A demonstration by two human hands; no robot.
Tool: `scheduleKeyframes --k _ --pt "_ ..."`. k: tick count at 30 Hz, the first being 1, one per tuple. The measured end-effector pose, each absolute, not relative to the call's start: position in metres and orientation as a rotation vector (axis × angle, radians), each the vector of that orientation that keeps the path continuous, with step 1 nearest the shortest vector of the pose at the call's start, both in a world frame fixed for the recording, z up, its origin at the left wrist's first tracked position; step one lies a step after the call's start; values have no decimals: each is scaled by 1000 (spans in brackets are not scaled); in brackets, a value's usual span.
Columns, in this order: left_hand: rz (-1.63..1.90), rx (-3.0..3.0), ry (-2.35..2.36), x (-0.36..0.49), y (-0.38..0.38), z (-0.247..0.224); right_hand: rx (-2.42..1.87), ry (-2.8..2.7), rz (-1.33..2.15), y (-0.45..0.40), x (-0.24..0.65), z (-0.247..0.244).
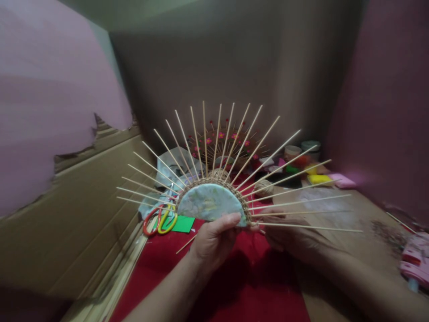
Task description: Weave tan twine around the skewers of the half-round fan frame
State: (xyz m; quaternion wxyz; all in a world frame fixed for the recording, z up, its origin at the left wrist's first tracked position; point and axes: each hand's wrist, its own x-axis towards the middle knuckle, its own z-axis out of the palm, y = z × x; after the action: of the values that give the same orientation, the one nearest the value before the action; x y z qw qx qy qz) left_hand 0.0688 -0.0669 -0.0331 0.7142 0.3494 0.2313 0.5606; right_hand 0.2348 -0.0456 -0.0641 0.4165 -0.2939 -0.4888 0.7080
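A half-round piece with a pale, marbled face [209,203] stands upright in front of me. Brown twine [244,201] is woven along its curved rim, and several thin wooden sticks [170,138] fan out from there. My left hand [216,239] grips the lower edge, thumb on the face and fingers behind. At the right end, my right hand [284,232] is closed beside the twine, behind the lowest sticks. Its fingertips are dim and partly covered, so what they pinch is unclear.
Scissors [161,221] with red and yellow handles lie left by a green sheet [181,223] on red cloth [157,268]. Behind stands a flowered fan-shaped piece [217,138]. A ball of twine [263,188], yellow block [318,180] and pink glue gun [415,259] are rightward. Cardboard [83,210] walls the left.
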Motion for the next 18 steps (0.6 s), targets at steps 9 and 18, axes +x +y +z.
scheduleKeyframes --k 9,18 --pt "1206 840 529 69 -69 -39 -681 -1047 1827 -43 229 -68" --pt "1190 870 478 77 -70 -41 -619 -952 1856 -39 228 -77"
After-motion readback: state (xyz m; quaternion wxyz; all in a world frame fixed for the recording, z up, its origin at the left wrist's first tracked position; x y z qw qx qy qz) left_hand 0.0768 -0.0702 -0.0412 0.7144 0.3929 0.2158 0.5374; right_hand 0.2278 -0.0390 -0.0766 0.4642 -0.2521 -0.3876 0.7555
